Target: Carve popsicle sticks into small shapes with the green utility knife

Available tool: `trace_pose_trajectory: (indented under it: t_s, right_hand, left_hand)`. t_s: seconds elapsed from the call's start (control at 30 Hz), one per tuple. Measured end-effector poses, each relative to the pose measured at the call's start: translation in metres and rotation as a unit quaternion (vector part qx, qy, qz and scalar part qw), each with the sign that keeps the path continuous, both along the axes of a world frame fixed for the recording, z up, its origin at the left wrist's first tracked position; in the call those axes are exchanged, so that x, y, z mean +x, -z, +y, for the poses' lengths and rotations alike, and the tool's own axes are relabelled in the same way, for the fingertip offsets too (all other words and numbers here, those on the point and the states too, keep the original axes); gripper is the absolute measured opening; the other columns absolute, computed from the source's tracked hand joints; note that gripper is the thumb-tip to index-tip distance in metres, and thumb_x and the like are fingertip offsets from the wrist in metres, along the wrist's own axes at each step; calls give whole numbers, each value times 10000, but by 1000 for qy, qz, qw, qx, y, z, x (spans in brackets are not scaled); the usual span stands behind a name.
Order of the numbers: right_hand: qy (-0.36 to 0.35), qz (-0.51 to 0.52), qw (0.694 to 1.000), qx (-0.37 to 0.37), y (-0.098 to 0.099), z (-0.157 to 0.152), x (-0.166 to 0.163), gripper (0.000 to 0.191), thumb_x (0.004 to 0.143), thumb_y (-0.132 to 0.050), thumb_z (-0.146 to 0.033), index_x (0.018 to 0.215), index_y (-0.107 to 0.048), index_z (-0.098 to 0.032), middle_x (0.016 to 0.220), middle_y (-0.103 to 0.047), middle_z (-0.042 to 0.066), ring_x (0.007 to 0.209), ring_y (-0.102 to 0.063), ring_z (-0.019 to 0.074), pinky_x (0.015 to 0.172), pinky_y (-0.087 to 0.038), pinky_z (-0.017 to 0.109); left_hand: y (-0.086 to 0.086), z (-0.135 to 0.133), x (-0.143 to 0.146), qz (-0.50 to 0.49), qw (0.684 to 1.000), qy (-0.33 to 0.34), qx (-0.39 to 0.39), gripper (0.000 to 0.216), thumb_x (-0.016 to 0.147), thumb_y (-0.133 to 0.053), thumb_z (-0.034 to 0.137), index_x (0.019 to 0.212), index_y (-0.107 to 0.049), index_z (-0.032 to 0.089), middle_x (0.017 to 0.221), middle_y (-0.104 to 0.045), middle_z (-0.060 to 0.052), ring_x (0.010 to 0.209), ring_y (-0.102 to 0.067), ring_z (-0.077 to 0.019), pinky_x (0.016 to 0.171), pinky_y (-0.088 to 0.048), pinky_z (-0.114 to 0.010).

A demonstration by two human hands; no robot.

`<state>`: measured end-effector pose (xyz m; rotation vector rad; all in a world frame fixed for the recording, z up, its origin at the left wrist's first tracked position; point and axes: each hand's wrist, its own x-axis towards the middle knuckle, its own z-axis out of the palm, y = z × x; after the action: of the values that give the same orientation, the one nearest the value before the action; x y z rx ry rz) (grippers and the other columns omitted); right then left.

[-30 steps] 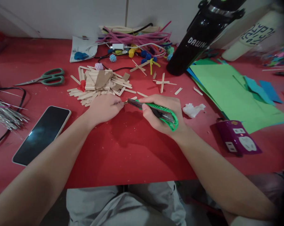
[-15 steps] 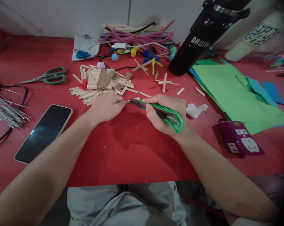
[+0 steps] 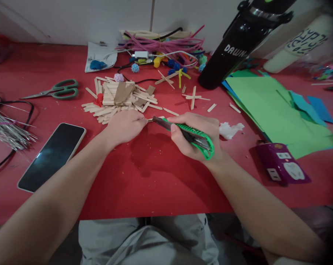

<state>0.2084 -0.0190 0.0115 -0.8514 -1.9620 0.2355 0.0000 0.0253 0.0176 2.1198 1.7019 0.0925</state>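
My right hand (image 3: 196, 134) is closed around a green utility knife (image 3: 195, 136), its blade pointing left. The blade's tip meets a thin wooden craft stick (image 3: 150, 120). That stick pokes out of my left hand (image 3: 126, 127), whose fingers are closed and pressed down at the table. Most of the stick is hidden by the fingers. Just behind my left hand lies a heap of craft sticks (image 3: 116, 94) with brown cardboard scraps (image 3: 124, 92) on top. Two crossed-stick pieces (image 3: 193, 97) rest farther back.
Green scissors (image 3: 63, 89), a phone (image 3: 52, 156) and a bundle of silver wires (image 3: 9, 127) lie at left. On the right are a black bottle (image 3: 238, 48), green paper sheets (image 3: 271, 106), a crumpled tissue (image 3: 231, 130) and a purple power socket (image 3: 282, 163). Pipe cleaners (image 3: 166, 42) lie behind.
Hardly anything differs. The knife's handle end has dipped slightly in my right hand, with the blade still at the stick. My left hand keeps its place.
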Motion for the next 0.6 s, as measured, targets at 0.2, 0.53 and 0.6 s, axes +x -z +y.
trace_pose_trajectory:
  t_s: [0.2, 0.53, 0.6]
  right_hand:
    - [4, 23, 999, 30, 5, 2, 0, 133, 892, -615, -162, 914, -665, -283, 685, -680, 0, 561, -618, 169, 556, -559, 334]
    - [52, 41, 997, 39, 5, 2, 1, 88, 876, -635, -168, 863, -708, -216, 727, -730, 27, 579, -671, 159, 583, -576, 289]
    - [42, 38, 997, 45, 5, 3, 0, 77, 879, -638, -185, 857, -705, -216, 678, -713, 10, 531, -645, 144, 552, -556, 276]
  left_hand:
    - [1, 1, 0, -17, 1000, 0, -9, 343, 887, -402, 388, 701, -631, 213, 780, -669, -60, 763, -591, -217, 665, -393, -343]
    - [4, 0, -2, 9, 1000, -3, 7, 384, 909, -400, 421, 742, -688, 229, 835, -703, -74, 807, -622, -238, 686, -422, -342]
    - [3, -1, -1, 9, 1000, 2, 8, 380, 916, -392, 412, 746, -675, 225, 830, -702, -69, 814, -620, -234, 679, -410, -340]
